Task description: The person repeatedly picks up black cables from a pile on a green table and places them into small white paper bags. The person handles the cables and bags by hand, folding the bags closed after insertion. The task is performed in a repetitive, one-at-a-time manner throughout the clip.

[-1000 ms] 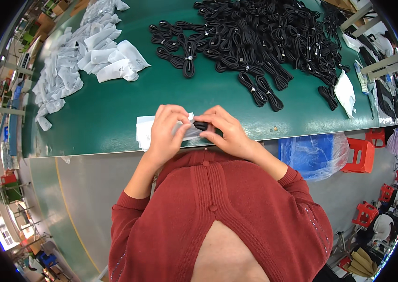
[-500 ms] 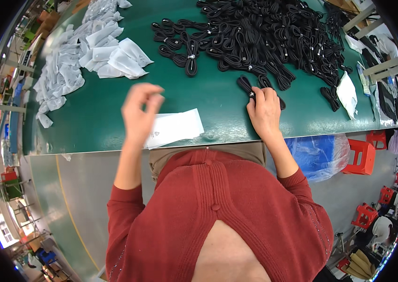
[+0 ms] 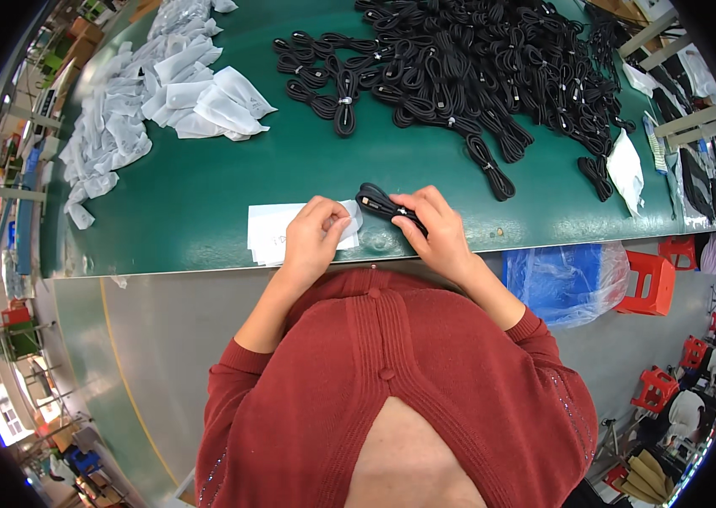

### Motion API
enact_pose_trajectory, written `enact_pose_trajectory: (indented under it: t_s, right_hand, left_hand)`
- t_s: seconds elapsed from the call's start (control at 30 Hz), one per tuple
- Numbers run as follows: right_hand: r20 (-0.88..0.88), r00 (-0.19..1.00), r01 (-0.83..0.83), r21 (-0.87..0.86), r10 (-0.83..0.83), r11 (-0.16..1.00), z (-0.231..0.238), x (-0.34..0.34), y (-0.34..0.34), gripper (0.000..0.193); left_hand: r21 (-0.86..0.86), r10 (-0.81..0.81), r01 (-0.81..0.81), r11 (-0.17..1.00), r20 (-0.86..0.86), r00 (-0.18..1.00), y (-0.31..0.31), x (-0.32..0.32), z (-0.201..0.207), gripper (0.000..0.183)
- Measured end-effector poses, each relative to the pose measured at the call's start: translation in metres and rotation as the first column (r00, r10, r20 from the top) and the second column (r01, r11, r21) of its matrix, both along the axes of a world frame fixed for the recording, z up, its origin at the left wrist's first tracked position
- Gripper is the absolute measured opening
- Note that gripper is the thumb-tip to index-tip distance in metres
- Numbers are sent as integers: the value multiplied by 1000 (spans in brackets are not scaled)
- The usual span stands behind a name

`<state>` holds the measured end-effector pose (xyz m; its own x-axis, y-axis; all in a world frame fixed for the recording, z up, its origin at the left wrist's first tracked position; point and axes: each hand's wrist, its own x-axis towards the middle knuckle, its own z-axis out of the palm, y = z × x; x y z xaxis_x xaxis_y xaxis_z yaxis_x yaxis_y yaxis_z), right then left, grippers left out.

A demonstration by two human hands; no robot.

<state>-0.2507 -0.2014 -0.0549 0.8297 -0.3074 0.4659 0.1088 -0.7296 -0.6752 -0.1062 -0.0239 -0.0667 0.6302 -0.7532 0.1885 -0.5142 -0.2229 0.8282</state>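
My right hand [image 3: 438,230] is closed round a coiled black cable [image 3: 377,201] near the front edge of the table. The coil's free end points left, above the edge of the white bags. My left hand [image 3: 316,239] has its thumb and fingers pinched at the right end of the top white bag [image 3: 267,224], and part of that bag shows beyond my fingertips, next to the coil. The bags lie flat and overlap in a small stack. Another coiled black cable [image 3: 490,168] rests alone on the table, beyond my right hand.
A large heap of coiled black cables [image 3: 476,76] covers the far right of the green table [image 3: 180,203]. Filled white bags [image 3: 223,106] are piled at the far left. Right of me, below the table edge, stand a blue bin with clear plastic [image 3: 557,279] and a red stool [image 3: 649,284].
My right hand has lifted a coiled cable and brought it left and nearer. My left hand has come down and right, onto the end of the white bags.
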Motion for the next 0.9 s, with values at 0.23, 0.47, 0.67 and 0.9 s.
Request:
enact_pose_trajectory:
  t_s: [0.23,0.47,0.67,0.9]
  right_hand:
    - [-59,994,-108,-285,95,952,4,-7,-4,32]
    - [-180,953,-240,39,243,970,3,-5,-5,26]
    - [-331,926,47,584,184,811,-4,10,9,14]
    - [149,947,-311,195,285,930,11,22,23,27]
  left_hand:
    - [-41,-8,5,999,-89,996,4,3,5,8]
    - [-104,-136,132,986,-41,990,6,-2,11,7]
    - [-73,-190,214,974,246,950,2,-5,26,12]
    - [-167,-97,110,980,84,992,-2,6,46,10]
